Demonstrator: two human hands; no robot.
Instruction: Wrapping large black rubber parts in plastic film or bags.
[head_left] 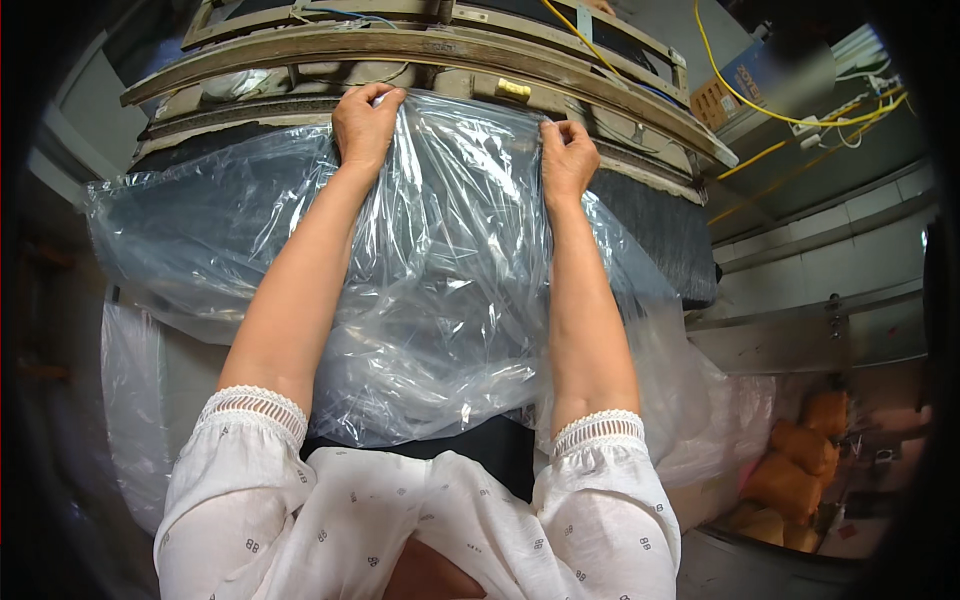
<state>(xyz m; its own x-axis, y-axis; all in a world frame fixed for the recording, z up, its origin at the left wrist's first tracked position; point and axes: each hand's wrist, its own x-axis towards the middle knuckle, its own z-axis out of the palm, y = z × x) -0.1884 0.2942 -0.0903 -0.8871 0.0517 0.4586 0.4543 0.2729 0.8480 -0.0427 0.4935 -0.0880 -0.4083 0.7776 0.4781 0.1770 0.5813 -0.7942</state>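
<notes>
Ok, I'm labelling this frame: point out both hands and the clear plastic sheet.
left hand [366, 125], head view, on the back of the hand.
right hand [566, 160], head view, on the back of the hand.
clear plastic sheet [450, 290], head view, on its crinkled middle between the forearms.

workshop | worn wooden machine frame [420, 45] | yellow cables [760, 110] | filled sacks [790, 470] on floor
</notes>
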